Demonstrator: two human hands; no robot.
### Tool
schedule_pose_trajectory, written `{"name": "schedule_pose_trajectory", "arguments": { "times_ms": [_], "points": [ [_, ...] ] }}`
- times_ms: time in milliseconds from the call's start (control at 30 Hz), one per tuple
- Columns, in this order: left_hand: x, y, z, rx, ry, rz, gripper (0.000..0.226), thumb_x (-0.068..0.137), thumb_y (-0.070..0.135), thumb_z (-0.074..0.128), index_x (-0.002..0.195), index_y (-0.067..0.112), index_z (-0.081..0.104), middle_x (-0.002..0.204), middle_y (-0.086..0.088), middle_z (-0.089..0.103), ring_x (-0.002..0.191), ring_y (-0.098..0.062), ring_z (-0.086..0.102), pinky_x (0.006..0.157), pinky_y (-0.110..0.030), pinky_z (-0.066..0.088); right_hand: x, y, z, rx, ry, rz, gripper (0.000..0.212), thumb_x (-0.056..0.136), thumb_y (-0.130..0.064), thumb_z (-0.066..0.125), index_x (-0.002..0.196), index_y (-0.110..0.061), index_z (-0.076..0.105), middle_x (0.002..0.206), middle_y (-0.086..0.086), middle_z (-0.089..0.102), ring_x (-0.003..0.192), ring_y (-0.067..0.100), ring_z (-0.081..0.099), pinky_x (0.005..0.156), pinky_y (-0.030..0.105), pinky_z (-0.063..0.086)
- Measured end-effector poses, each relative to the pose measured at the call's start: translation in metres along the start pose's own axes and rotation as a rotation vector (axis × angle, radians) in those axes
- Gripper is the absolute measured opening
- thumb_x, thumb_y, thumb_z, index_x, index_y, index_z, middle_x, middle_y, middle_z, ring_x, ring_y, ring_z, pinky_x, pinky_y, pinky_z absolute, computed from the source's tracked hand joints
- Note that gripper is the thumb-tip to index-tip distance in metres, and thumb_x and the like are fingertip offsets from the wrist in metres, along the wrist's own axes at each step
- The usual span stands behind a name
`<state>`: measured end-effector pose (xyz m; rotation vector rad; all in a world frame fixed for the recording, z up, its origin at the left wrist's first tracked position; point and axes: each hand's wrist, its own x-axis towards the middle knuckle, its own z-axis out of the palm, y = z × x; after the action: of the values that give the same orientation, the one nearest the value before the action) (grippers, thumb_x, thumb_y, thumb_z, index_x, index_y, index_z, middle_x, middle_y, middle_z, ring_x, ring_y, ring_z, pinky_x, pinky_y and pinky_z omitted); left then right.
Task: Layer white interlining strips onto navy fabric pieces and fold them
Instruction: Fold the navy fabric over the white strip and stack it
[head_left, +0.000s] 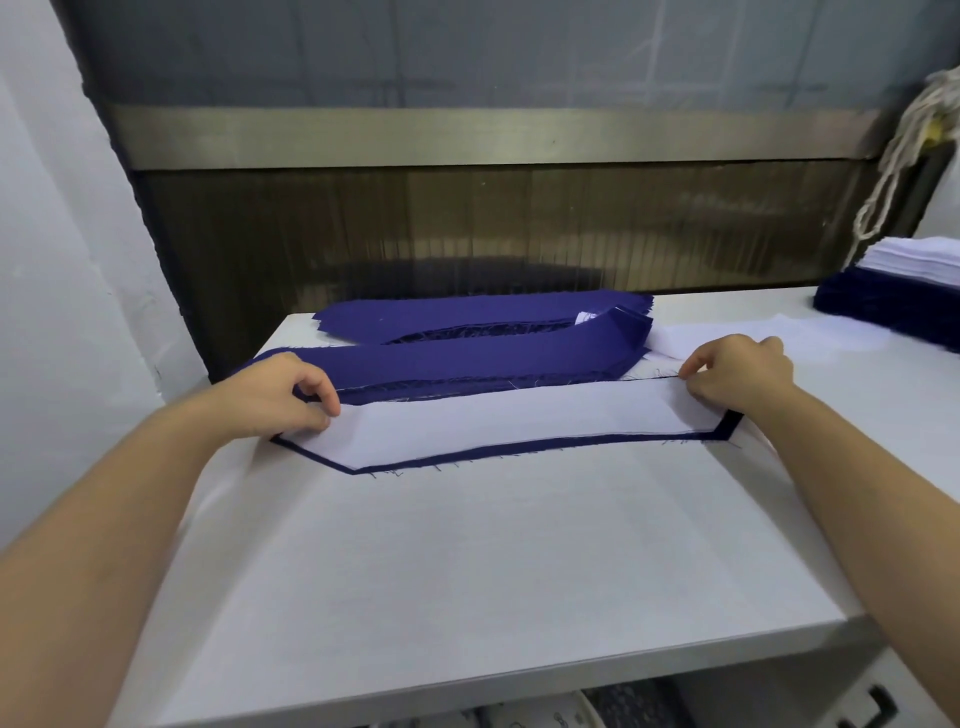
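A long white interlining strip lies on a navy fabric piece, whose dark edge shows along the strip's near side and slanted ends. My left hand pinches the strip's left end with curled fingers. At the right end, my right hand pinches the far corner. Just behind them sit two stacks of navy pieces, laid lengthwise. A loose white strip lies behind my right hand.
The white table ends at a front edge near the bottom. At the far right stands a pile of navy pieces topped with white strips. A dark machine panel rises behind the table. White cords hang at the upper right.
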<state>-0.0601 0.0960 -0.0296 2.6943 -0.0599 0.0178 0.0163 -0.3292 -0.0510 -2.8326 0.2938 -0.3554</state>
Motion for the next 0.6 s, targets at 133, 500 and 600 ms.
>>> {"name": "schedule_pose_trajectory", "arguments": {
  "times_ms": [133, 500, 600],
  "points": [
    [0.006, 0.0, 0.003, 0.062, 0.067, 0.036, 0.018, 0.082, 0.009, 0.068, 0.072, 0.024, 0.066, 0.083, 0.008, 0.061, 0.081, -0.008, 0.054, 0.062, -0.013, 0.04, -0.003, -0.015, 0.002, -0.029, 0.133, -0.14, 0.023, 0.088, -0.014, 0.054, 0.101, -0.023, 0.07, 0.104, 0.008, 0.062, 0.106, 0.034, 0.044, 0.083, 0.035, 0.038],
    [0.063, 0.032, 0.015, 0.161, 0.288, 0.064, 0.012, 0.092, 0.029, 0.057, 0.097, 0.019, 0.058, 0.084, 0.002, 0.057, 0.079, -0.017, 0.055, 0.07, -0.03, 0.046, 0.031, -0.1, 0.017, -0.1, 0.144, -0.539, 0.034, 0.097, -0.014, 0.045, 0.127, -0.016, 0.059, 0.13, 0.01, 0.053, 0.117, 0.031, 0.043, 0.097, 0.038, 0.036],
    [0.083, 0.042, 0.021, 0.258, 0.363, 0.035, 0.021, 0.093, 0.031, 0.056, 0.11, 0.018, 0.058, 0.101, -0.004, 0.058, 0.09, -0.021, 0.056, 0.077, -0.036, 0.049, 0.043, -0.12, 0.026, -0.166, 0.099, -0.566, 0.035, 0.098, -0.015, 0.045, 0.131, -0.015, 0.056, 0.134, 0.01, 0.05, 0.12, 0.03, 0.042, 0.1, 0.039, 0.036]
  ]
}}
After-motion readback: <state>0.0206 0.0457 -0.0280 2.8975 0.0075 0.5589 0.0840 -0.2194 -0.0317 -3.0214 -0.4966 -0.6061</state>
